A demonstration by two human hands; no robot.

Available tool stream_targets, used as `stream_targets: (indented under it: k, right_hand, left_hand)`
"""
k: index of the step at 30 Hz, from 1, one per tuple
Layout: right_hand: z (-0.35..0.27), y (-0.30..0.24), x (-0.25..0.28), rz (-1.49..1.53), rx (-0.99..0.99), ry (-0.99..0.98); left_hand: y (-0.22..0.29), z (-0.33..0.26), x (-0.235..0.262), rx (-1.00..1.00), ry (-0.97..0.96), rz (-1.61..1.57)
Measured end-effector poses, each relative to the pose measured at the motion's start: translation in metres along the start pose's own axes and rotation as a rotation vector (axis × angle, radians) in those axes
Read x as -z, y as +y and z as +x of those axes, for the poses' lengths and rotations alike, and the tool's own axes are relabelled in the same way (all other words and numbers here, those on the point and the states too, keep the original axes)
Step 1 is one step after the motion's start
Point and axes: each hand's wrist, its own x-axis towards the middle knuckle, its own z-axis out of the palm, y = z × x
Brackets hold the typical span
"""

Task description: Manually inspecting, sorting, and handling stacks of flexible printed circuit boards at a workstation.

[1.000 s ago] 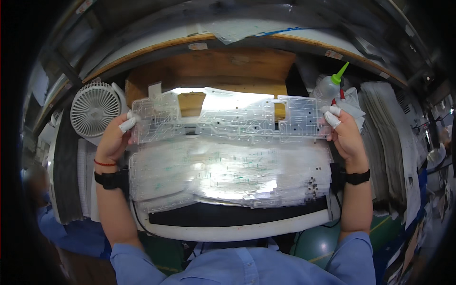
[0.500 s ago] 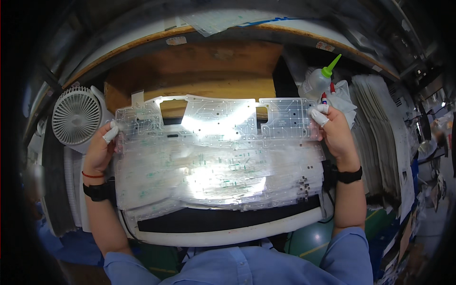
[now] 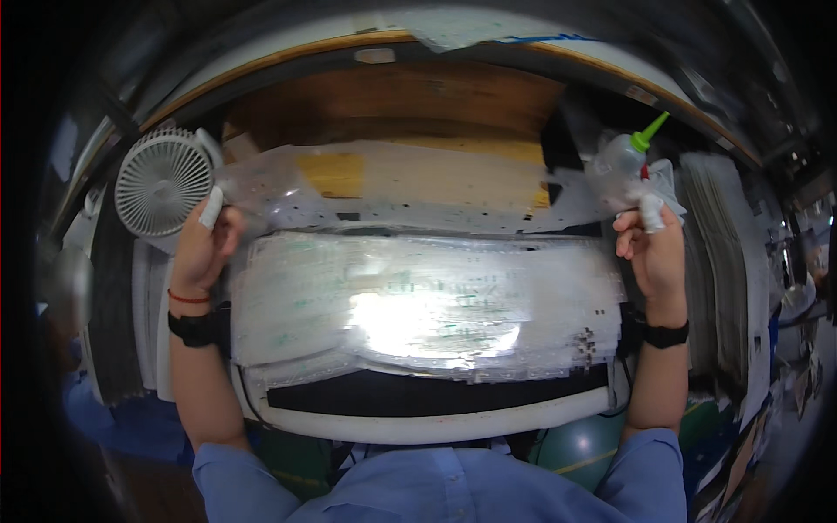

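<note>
A clear plastic circuit sheet (image 3: pixel 418 179), blurred by motion, spans between my two hands over the far edge of the stack. My left hand (image 3: pixel 207 240), with a white cover on the thumb, pinches its left end; the other fingers are curled. At the sheet's right end is my right hand (image 3: pixel 656 253), thumb covered in white too, fingers bent around the edge; the exact contact is smeared. Below the sheet lies a stack of similar clear printed sheets (image 3: pixel 296 305), with a bright glare in its middle.
An open wooden box (image 3: pixel 401 100) stands behind the sheet. To the left is a white fan (image 3: pixel 164 183); at the right stand a bottle with a green nozzle (image 3: pixel 621 157) and a tall pile of grey sheets (image 3: pixel 715 261). A white padded edge (image 3: pixel 436 427) runs in front.
Both hands have moved the clear sheet up and away from the stack, toward the wooden box. The view has shifted slightly, and more of the stack shows.
</note>
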Motion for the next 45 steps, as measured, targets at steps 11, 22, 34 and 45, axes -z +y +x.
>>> stream_targets:
  k: [11, 22, 34, 45]
  right_hand:
    - [-0.002, -0.008, -0.019, -0.180, -0.077, -0.003]
    - [0.006, -0.003, -0.010, -0.055, -0.185, -0.072]
    - [0.039, 0.021, -0.009, 0.043, -0.258, -0.090]
    - [0.001, -0.006, -0.009, -0.615, -0.205, -0.339]
  left_hand:
    - [0.011, -0.003, -0.021, -0.013, 0.039, 0.111]
    - [-0.002, 0.004, -0.007, 0.074, 0.041, 0.063]
    - [0.007, 0.005, -0.020, -0.044, 0.227, -0.240]
    - [0.009, -0.008, -0.015, 0.134, -0.135, 0.326]
